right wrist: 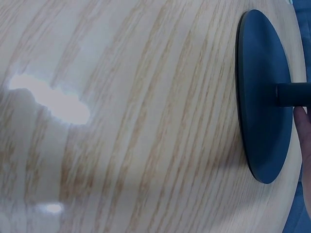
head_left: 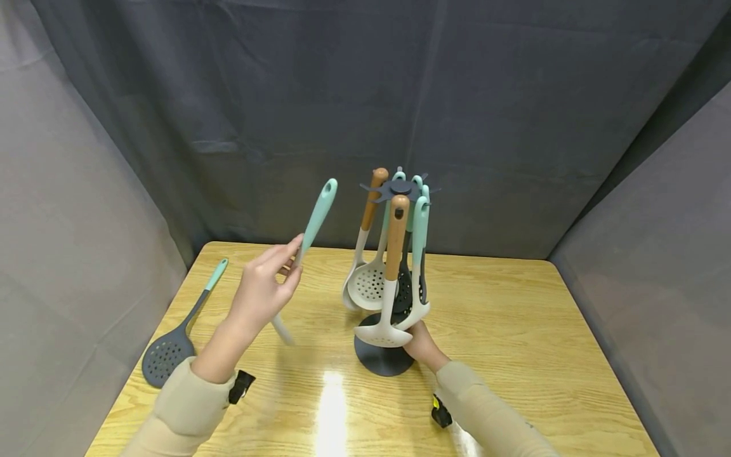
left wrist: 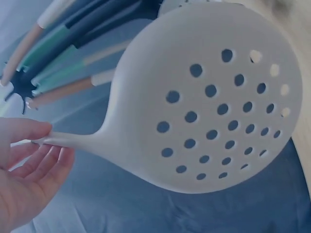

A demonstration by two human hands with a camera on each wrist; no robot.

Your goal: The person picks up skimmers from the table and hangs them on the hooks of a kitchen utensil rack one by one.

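Observation:
My left hand [head_left: 263, 285] pinches a white skimmer [left wrist: 146, 107] with a mint handle, just below that handle. It is held in the air, tilted, handle end up; its round perforated head fills much of the left wrist view. To its right stands a dark utensil stand [head_left: 384, 360] with a hooked top. My right hand [head_left: 425, 346] holds the stand's pole low down, near the round base; most of its fingers are hidden behind the hanging utensils. At the front of the stand hangs a white perforated ladle [head_left: 394, 254] with a wooden handle.
Several other utensils with mint or wooden handles hang around the stand, including a white skimmer [head_left: 368, 285]. A dark grey skimmer [head_left: 168, 355] with a mint handle lies at the left of the wooden table [head_left: 502, 317]. Grey curtains [head_left: 285, 114] enclose the back and sides.

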